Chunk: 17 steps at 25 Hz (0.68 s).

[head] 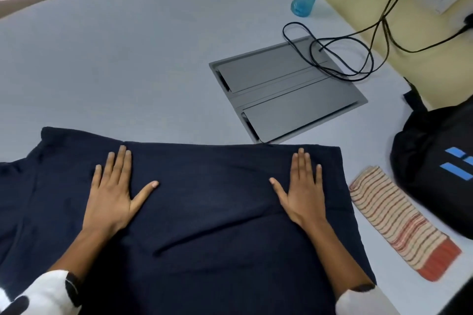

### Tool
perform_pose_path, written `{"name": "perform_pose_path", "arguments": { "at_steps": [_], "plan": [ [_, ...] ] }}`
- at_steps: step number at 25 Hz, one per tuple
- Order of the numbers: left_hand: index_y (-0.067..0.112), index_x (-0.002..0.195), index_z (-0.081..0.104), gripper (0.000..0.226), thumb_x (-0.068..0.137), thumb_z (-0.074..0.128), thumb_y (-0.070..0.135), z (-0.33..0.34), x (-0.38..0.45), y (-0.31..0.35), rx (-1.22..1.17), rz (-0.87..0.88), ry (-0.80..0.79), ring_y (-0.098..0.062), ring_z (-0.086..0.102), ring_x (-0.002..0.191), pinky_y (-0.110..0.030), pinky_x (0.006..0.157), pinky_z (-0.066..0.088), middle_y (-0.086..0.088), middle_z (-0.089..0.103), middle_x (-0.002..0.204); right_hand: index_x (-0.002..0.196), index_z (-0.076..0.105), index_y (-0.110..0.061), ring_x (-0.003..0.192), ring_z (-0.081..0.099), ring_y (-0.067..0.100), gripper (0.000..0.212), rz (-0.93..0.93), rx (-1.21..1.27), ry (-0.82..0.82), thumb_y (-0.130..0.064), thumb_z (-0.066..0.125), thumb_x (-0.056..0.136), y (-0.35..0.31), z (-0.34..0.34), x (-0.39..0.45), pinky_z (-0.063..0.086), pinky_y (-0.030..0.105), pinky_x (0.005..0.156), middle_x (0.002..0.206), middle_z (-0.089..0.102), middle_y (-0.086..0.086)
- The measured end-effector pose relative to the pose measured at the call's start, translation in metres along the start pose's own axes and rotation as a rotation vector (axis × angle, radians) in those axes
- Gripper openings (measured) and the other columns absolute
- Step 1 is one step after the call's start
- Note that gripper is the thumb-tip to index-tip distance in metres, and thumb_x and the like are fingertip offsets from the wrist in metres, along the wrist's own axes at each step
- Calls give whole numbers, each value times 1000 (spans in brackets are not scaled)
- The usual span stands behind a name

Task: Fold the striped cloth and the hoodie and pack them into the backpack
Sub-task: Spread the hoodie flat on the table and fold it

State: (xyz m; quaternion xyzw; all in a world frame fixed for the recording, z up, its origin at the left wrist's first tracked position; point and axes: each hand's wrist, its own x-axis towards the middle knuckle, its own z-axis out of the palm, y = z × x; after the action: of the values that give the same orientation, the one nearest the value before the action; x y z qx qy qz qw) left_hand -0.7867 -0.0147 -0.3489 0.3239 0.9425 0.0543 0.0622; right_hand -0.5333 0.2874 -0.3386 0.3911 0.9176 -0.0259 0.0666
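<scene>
I'm seeing the navy hoodie [204,202] lying flat across the near table [128,59], long axis running left to right. My left hand [115,192] and right hand [302,192] are pressing on it, fingers straight, gripping nothing (thumbs splayed inward). The folded striped cloth [399,222] is lying just right, angled diagonally beside the backpack [435,161]

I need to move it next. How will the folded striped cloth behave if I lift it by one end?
The striped cloth is soft fabric folded into a long narrow strip, so it will likely droop and may unfold. It looks thin, so probably light. Lying flat on the table, it should slide rather than roll.
</scene>
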Motion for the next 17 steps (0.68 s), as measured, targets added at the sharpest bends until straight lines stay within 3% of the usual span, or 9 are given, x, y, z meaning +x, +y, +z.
{"name": "perform_pose_path", "arguments": {
  "at_steps": [2, 5, 7, 12, 14, 17],
  "plan": [
    [11, 150, -2, 98, 80, 4, 79, -2, -2, 0, 2, -12, -23, -14, -8, 145, -32, 116, -10, 0, -7, 159, 151, -2, -6, 146, -13, 17, 96, -40, 15, -5, -75, -2, 84, 2, 2, 3, -7, 44, 119, 160, -8, 8],
    [10, 149, -7, 102, 75, 0, 80, -5, -28, -3, -51, -56, -108, -12, -14, 144, -38, 118, -5, 1, -16, 156, 150, -6, -6, 146, -17, 18, 101, -100, 33, -31, -77, -12, 79, 4, -1, 3, -10, 42, 119, 159, -13, 8],
    [10, 149, -9, 106, 72, 3, 81, -9, -67, -9, -79, -57, -188, -13, -13, 144, -40, 119, -1, 2, -19, 156, 151, -3, -5, 147, -11, 19, 96, -181, 54, -18, -74, -7, 84, 12, -4, -18, -5, 41, 120, 160, -8, 9],
    [-3, 147, 17, 112, 77, -7, 81, -7, -165, -16, 62, -72, -213, -26, 17, 144, -47, 116, 15, -13, 12, 157, 151, 8, -2, 148, 2, 23, 86, -222, 55, -1, -66, 9, 94, 45, 19, -133, 7, 44, 119, 160, 2, 12],
    [-4, 145, 21, 110, 79, -7, 79, -8, -192, -9, 51, -120, -208, -27, 18, 144, -48, 116, 15, -14, 19, 155, 150, 11, -1, 148, 6, 23, 85, -233, 31, -26, -65, 8, 94, 59, 24, -167, 8, 43, 119, 160, 5, 13],
    [0, 147, 18, 104, 81, -3, 78, -9, -231, 4, 27, -175, -167, -27, 11, 145, -49, 116, 14, -11, 13, 157, 150, 12, -3, 148, 8, 23, 84, -256, 30, -40, -65, 7, 94, 70, 25, -190, 6, 42, 119, 160, 8, 12]
  ]
}}
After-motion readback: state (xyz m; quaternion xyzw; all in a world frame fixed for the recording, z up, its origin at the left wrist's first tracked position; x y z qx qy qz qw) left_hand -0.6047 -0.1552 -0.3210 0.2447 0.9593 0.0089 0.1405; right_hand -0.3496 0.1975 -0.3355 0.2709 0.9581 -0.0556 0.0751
